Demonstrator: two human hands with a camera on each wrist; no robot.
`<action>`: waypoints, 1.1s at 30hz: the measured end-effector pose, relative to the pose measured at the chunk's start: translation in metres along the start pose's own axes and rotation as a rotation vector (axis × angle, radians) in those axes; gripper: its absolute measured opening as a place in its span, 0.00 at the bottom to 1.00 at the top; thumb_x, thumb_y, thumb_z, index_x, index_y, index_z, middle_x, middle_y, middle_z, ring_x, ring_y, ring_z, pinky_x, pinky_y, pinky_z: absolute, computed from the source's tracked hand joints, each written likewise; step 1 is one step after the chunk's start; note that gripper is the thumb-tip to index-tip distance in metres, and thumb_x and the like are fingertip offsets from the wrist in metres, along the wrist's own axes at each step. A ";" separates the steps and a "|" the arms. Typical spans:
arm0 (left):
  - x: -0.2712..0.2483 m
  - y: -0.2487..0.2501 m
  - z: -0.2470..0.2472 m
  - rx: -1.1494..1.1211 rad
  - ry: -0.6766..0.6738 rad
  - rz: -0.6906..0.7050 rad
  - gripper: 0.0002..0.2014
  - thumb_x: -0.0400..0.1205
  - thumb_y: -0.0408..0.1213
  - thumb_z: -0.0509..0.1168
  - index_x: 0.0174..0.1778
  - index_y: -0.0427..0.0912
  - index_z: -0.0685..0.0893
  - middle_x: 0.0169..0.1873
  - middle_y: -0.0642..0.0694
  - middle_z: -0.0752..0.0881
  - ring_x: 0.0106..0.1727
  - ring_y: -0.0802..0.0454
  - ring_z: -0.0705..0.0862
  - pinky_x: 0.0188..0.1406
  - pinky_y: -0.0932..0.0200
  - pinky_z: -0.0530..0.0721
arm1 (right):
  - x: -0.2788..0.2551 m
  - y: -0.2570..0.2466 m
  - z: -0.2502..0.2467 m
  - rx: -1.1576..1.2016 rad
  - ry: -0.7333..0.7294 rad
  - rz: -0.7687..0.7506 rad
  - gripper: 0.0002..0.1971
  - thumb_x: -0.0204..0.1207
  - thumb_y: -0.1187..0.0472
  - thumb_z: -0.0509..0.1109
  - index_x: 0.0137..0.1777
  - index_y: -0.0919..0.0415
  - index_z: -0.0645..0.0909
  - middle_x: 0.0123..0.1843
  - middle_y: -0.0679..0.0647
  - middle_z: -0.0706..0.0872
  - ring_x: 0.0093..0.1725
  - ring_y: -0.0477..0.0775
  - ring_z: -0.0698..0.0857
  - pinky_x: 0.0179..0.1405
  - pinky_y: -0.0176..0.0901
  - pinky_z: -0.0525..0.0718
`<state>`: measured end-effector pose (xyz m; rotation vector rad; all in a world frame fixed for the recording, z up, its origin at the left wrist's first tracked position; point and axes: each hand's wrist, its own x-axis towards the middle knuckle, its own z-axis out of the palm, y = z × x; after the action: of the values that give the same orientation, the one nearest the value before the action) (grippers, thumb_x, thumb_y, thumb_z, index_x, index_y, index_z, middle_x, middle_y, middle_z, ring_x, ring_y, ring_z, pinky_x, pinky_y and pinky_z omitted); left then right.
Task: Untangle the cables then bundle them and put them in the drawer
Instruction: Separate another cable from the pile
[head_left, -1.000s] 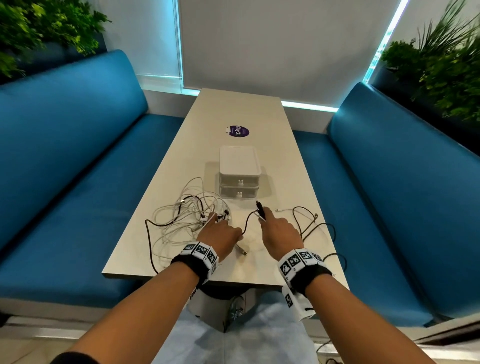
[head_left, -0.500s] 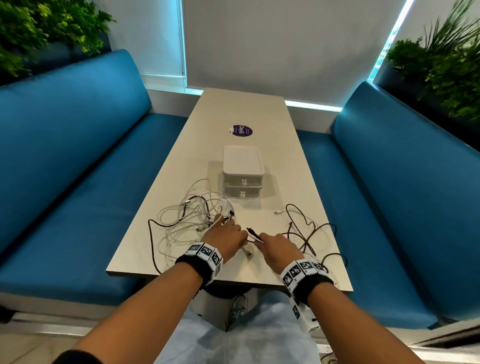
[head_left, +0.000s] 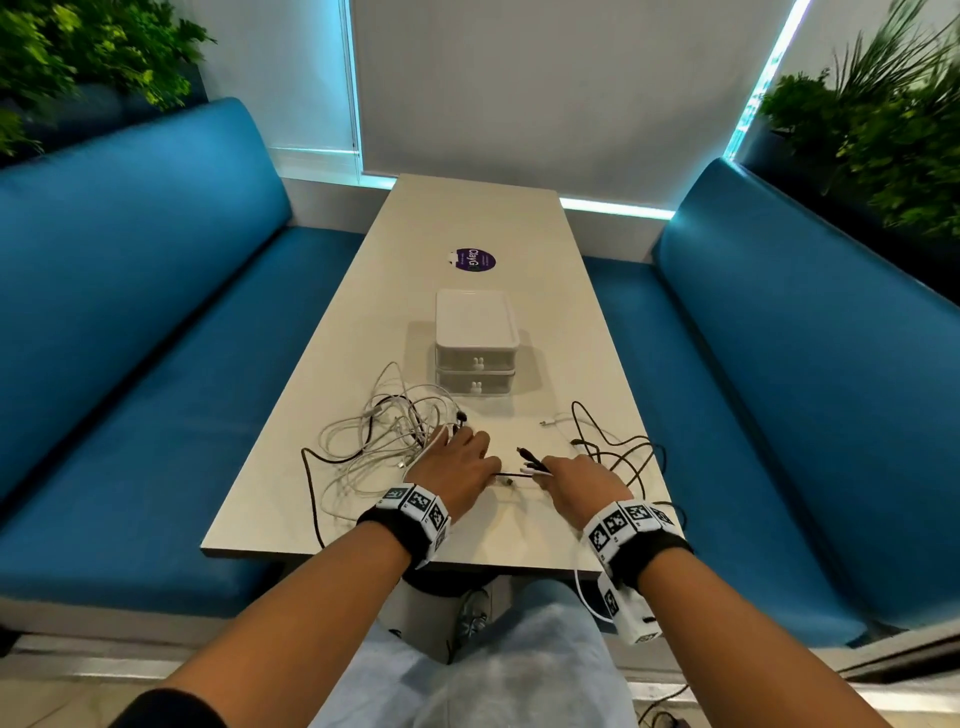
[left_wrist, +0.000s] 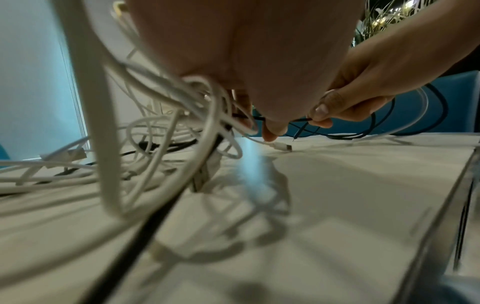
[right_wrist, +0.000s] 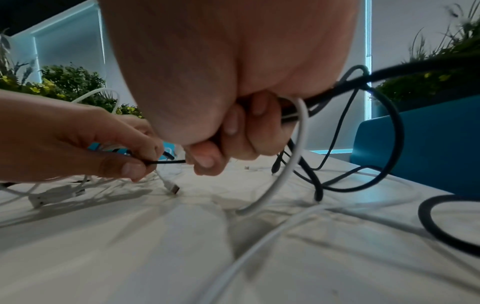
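Note:
A tangle of white cables (head_left: 382, 441) with one black cable lies on the table (head_left: 519, 223), left of centre. My left hand (head_left: 467, 460) rests at its right edge and pinches a thin black cable (right_wrist: 166, 162) between thumb and finger; white loops (left_wrist: 207, 115) hang round the hand. My right hand (head_left: 563, 475) grips the same black cable (head_left: 511, 474) a short way off, its plug end (head_left: 527, 454) poking out past the fingers. Its curled fingers (right_wrist: 233, 127) also hold a white strand (right_wrist: 298, 144). Loose black loops (head_left: 618, 447) lie to the right. A white two-drawer box (head_left: 475, 348) stands behind, both drawers closed.
A white USB plug (right_wrist: 172, 188) lies on the table between the hands. A purple sticker (head_left: 472, 260) sits further back. Blue benches (head_left: 156, 338) flank the table on both sides, with plants behind them. The table's near edge (head_left: 363, 556) is just under my wrists.
My right hand drew the black plug end back from near the drawer box toward me and close to the left hand. The black loops bunched up at the right. The left hand stayed put.

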<state>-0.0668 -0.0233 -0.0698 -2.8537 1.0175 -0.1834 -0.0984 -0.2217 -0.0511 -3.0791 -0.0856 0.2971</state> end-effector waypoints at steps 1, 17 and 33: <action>0.000 -0.004 0.001 0.020 -0.046 0.000 0.10 0.87 0.42 0.58 0.62 0.48 0.80 0.60 0.46 0.79 0.68 0.41 0.71 0.68 0.40 0.65 | 0.001 0.003 -0.002 -0.001 -0.008 0.011 0.18 0.87 0.46 0.54 0.64 0.55 0.78 0.55 0.60 0.86 0.52 0.63 0.86 0.47 0.51 0.83; -0.014 -0.038 0.015 -0.048 -0.111 -0.061 0.09 0.86 0.37 0.59 0.61 0.45 0.75 0.59 0.46 0.79 0.62 0.43 0.77 0.63 0.46 0.69 | -0.010 0.046 -0.024 0.068 0.132 0.287 0.11 0.85 0.62 0.53 0.57 0.60 0.77 0.50 0.59 0.85 0.46 0.62 0.86 0.42 0.50 0.83; -0.013 -0.028 0.019 0.032 -0.110 -0.131 0.22 0.80 0.27 0.60 0.70 0.44 0.73 0.62 0.45 0.77 0.62 0.44 0.79 0.67 0.45 0.64 | -0.039 0.084 -0.004 -0.102 -0.106 0.509 0.15 0.81 0.62 0.57 0.63 0.61 0.80 0.63 0.58 0.84 0.61 0.61 0.85 0.54 0.51 0.82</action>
<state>-0.0567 0.0081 -0.0856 -2.8658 0.8010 -0.0519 -0.1312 -0.3083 -0.0445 -3.1325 0.7079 0.4856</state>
